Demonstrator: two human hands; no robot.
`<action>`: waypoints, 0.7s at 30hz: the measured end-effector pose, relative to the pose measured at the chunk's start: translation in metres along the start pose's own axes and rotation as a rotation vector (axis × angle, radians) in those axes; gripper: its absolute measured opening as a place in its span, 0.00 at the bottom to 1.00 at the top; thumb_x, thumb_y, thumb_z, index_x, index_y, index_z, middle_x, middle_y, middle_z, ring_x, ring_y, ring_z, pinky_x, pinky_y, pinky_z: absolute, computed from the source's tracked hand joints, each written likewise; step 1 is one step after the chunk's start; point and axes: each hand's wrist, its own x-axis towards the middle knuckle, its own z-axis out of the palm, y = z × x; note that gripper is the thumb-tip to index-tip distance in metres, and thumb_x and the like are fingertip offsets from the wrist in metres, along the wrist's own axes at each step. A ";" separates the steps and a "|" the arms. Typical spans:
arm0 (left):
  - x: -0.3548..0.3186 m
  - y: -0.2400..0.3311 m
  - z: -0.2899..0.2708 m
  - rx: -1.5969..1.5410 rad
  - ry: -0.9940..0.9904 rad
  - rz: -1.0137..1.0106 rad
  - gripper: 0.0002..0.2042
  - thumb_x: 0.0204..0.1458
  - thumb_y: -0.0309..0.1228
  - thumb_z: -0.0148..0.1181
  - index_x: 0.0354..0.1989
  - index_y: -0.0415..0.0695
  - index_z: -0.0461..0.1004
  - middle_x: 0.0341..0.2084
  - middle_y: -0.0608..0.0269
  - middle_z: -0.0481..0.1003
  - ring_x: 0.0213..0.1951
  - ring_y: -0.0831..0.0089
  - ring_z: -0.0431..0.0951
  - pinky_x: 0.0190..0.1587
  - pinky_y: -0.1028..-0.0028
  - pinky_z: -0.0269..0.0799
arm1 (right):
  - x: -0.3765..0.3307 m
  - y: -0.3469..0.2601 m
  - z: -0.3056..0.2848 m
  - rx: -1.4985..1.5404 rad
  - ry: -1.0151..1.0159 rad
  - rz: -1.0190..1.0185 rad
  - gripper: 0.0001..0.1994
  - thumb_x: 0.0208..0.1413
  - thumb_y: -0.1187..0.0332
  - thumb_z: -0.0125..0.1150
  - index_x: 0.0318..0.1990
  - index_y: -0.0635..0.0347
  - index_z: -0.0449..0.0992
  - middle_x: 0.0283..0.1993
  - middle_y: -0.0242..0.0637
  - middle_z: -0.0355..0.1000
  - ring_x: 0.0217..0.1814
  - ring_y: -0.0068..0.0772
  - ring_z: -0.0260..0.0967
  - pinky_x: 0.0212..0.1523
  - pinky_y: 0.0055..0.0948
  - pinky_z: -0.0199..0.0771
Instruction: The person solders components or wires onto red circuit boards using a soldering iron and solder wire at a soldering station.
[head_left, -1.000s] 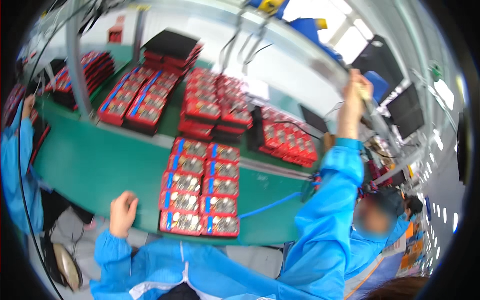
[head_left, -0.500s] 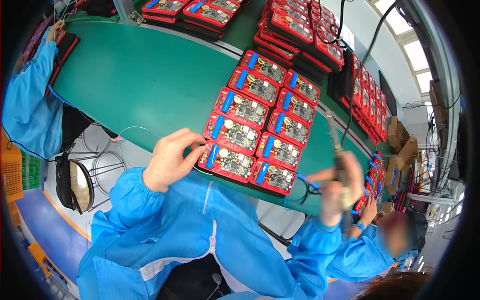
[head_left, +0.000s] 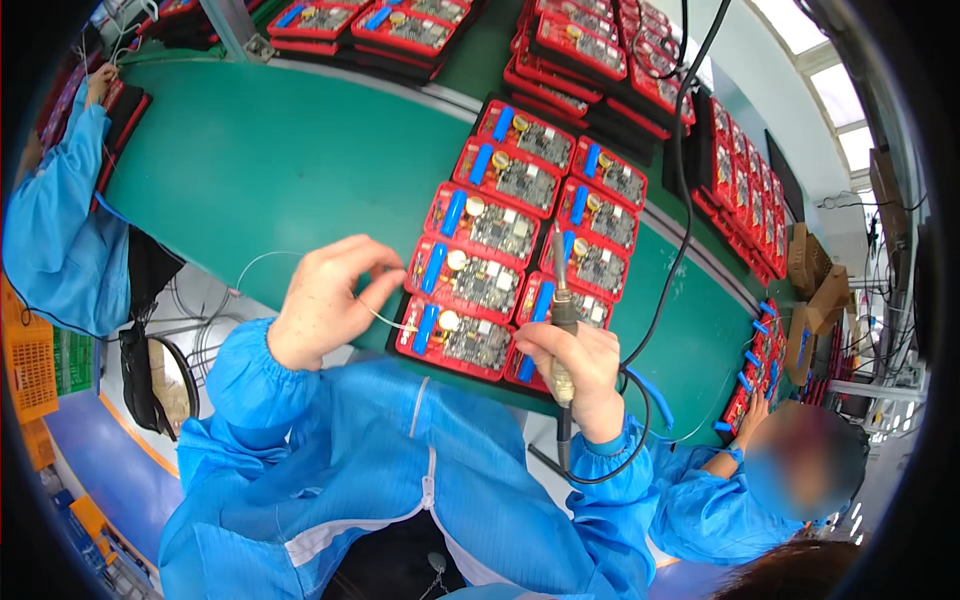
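Thin wire (head_left: 400, 327) pinched in left hand (head_left: 328, 300) fingers; soldering iron (head_left: 563, 314) clamped by right hand (head_left: 582, 365) fingers, tip toward 12 o'clock. Soldering seemingly readied; tip-to-wire contact called for.

At the lower left of the frame we see an orange crate (head_left: 30, 362) beside a green crate (head_left: 75, 360); at the right, we spot cardboard boxes (head_left: 828, 300) below bright window panes (head_left: 838, 97).

Left of the red case block (head_left: 485, 280), the tabletop (head_left: 270, 170) lies open; a black cable (head_left: 683, 180) hangs right of it, stacked cases (head_left: 580, 50) obstruct behind.
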 end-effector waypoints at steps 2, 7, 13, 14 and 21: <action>0.026 -0.007 -0.005 0.042 0.084 0.036 0.03 0.47 0.22 0.61 0.30 0.39 0.76 0.21 0.61 0.74 0.14 0.78 0.63 0.17 0.75 0.57 | 0.011 0.009 -0.011 -0.049 0.060 0.011 0.13 0.36 0.75 0.71 0.33 0.56 0.77 0.22 0.34 0.71 0.22 0.32 0.72 0.20 0.27 0.69; 0.062 -0.056 0.010 0.178 -0.065 -0.019 0.06 0.50 0.26 0.58 0.33 0.37 0.75 0.22 0.55 0.75 0.20 0.71 0.73 0.24 0.71 0.68 | 0.020 0.041 -0.031 -0.040 0.158 0.021 0.11 0.40 0.78 0.69 0.33 0.58 0.76 0.24 0.35 0.74 0.23 0.34 0.73 0.23 0.28 0.71; 0.051 -0.024 0.018 -0.076 -0.315 -0.328 0.08 0.50 0.27 0.58 0.36 0.37 0.76 0.25 0.52 0.78 0.25 0.64 0.78 0.29 0.67 0.72 | -0.012 0.066 -0.059 -0.103 0.283 0.202 0.07 0.46 0.75 0.67 0.34 0.59 0.77 0.22 0.35 0.76 0.25 0.34 0.76 0.26 0.26 0.73; 0.050 -0.023 0.018 -0.111 -0.283 -0.346 0.08 0.50 0.27 0.58 0.37 0.37 0.76 0.25 0.53 0.78 0.25 0.65 0.78 0.28 0.67 0.72 | -0.006 0.071 -0.065 -0.111 0.265 0.216 0.07 0.46 0.75 0.67 0.33 0.59 0.77 0.23 0.36 0.76 0.25 0.34 0.76 0.25 0.26 0.73; 0.078 -0.029 0.012 0.100 -0.223 -0.139 0.10 0.47 0.27 0.62 0.38 0.39 0.75 0.24 0.55 0.77 0.20 0.65 0.74 0.25 0.68 0.69 | 0.055 0.080 -0.040 -0.095 0.004 -0.101 0.12 0.36 0.74 0.65 0.33 0.54 0.76 0.29 0.33 0.75 0.26 0.32 0.73 0.22 0.27 0.71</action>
